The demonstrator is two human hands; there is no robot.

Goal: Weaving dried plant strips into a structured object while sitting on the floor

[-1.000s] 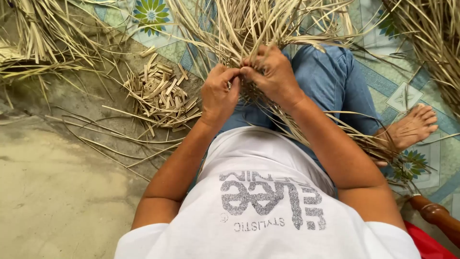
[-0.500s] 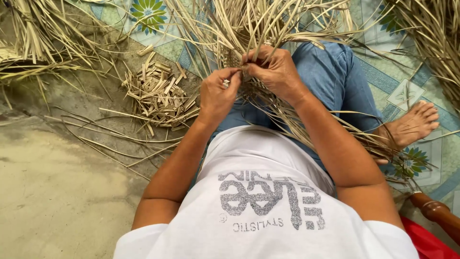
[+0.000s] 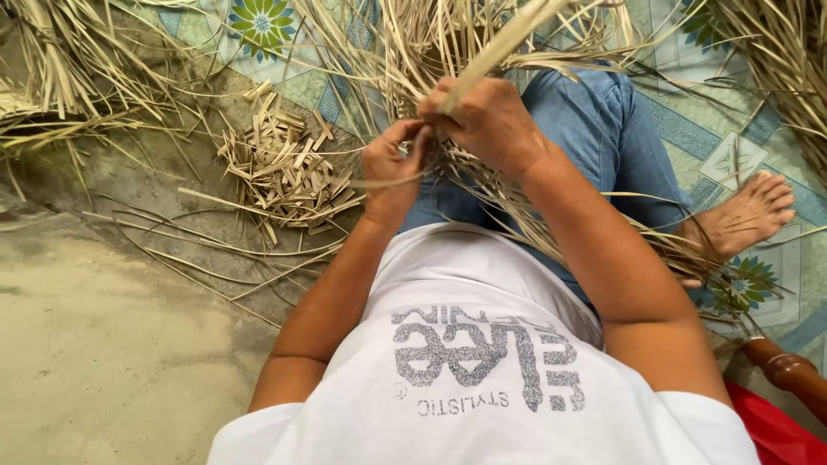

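While the person sits on the floor with legs stretched toward twelve o'clock, both hands meet over the lap on a half-woven piece of dry palm strips (image 3: 448, 172). The right hand (image 3: 487, 120) is closed in a fist around one long pale strip (image 3: 504, 43) that rises toward one o'clock. The left hand (image 3: 392, 168) pinches a thin strand between thumb and fingertips just at nine o'clock of the right.

These strips look light, flat and springy, stiff along their length but likely to crease or split if bent sharply; the edges may cut. A hold close to the woven part, flat between thumb and fingers, seems safest.

A heap of short cut-offs (image 3: 284, 168) lies on the concrete floor (image 3: 103, 344) at nine o'clock, a bare foot (image 3: 745, 215) on the patterned mat (image 3: 741, 146) at three o'clock.
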